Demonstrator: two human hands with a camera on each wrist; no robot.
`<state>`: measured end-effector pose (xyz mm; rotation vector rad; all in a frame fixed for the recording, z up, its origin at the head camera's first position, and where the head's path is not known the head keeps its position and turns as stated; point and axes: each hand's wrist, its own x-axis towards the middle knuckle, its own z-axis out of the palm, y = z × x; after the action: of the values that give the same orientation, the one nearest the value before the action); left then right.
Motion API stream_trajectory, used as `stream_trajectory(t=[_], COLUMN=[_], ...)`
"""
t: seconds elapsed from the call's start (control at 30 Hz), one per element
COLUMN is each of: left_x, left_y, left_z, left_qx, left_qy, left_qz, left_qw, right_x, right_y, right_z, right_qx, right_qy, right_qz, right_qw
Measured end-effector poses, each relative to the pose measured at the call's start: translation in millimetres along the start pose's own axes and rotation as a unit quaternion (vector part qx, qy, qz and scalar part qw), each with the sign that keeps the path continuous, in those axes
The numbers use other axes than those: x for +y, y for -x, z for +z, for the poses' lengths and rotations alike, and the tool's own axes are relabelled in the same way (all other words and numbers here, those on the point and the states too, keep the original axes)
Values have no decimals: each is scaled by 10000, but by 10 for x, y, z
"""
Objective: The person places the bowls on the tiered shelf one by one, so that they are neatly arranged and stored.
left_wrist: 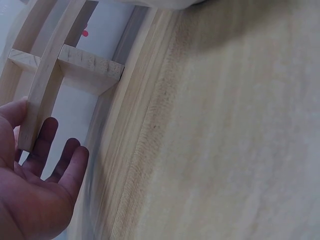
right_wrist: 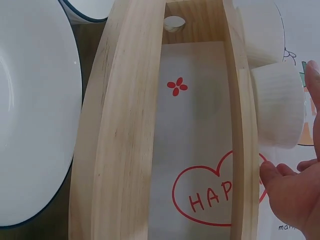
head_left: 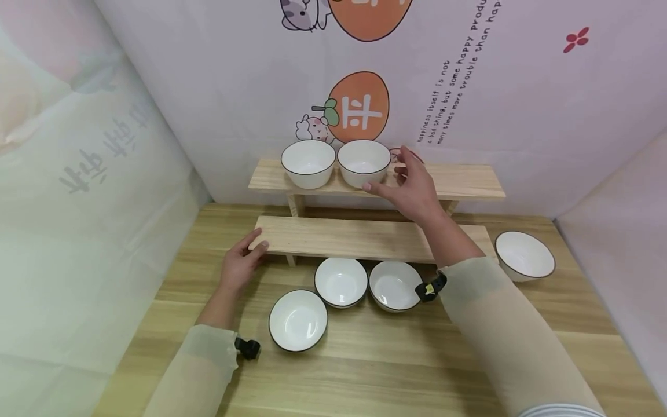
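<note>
A two-tier wooden shelf stands at the back of the table. On its upper board sit two white bowls with dark rims, a left bowl and a right bowl, side by side. My right hand is just right of the right bowl, thumb and fingers spread around its side. In the right wrist view a small gap shows between the fingers and that bowl. With my left hand I hold the lower board's left end, thumb on one face and fingers on the other, as the left wrist view shows.
Three white bowls stand before the shelf: a front left bowl, a middle bowl and another bowl near my right sleeve. One more bowl is right of the shelf. A printed cloth wall rises behind.
</note>
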<state>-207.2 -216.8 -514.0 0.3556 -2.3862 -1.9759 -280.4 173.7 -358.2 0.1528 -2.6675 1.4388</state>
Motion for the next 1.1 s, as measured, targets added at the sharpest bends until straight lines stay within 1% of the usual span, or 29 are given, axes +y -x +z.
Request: stream_trajectory(t=[0.13, 0.47, 0.77, 1.0, 1.1], left_x=[-1, 17, 18, 28, 35], left_y=[1, 19, 17, 23, 23], left_z=[-5, 5, 20, 22, 23], left_qx=[11, 55, 17, -6, 8], left_qy=[108, 98, 86, 308, 302], left_qz=[-1, 8, 3, 21, 28], left_qw=[9999, 9999, 10000, 9995, 9995], right_x=[2, 8, 78, 173, 213], right_y=[62, 271, 412, 499, 541], right_z=[-29, -109, -196, -254, -288], right_qx=[-22, -72, -58, -79, -83], right_qy=[-154, -554, -589, -521, -456], right_qz=[-8, 151, 60, -27, -11], right_qw=[9999, 9983, 9982, 9986, 9989])
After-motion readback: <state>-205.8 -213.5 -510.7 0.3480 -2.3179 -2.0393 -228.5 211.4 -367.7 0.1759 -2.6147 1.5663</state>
